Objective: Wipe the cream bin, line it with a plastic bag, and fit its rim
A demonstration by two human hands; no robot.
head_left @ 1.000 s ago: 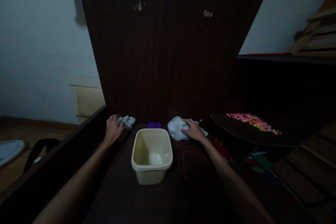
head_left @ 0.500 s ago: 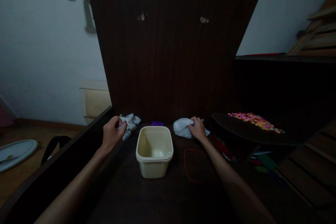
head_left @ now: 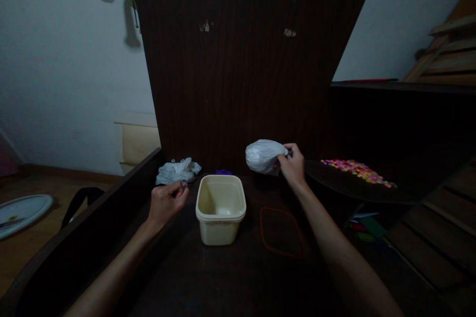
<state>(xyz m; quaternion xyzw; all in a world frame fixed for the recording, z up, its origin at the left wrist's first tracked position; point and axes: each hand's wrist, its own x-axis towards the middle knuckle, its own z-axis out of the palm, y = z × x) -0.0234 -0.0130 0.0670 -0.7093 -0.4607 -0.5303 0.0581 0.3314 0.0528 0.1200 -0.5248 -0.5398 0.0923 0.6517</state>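
My right hand [head_left: 293, 164] grips the gathered neck of a white plastic bag [head_left: 265, 156], which bulges out to the left and hangs above the dark tabletop. What is inside the bag is hidden. In front of a crumpled whitish plastic bag [head_left: 179, 171] is my left hand [head_left: 167, 203], its fingers curled into a fist with no object showing in them. Between my hands stands an upright cream plastic container [head_left: 220, 232], its top uncovered and no contents visible inside.
A reddish-brown rectangular rim [head_left: 281, 232] lies flat right of the container. Behind it a small purple thing [head_left: 223, 172] touches the back panel [head_left: 238, 84]. Colourful small pieces [head_left: 357, 171] cover part of a curved shelf at right. A raised board [head_left: 92, 218] edges the left side.
My right hand has lifted the white bag off the tabletop. My left hand has moved nearer to me and slightly right, away from the crumpled bag, its fingers curled more tightly.
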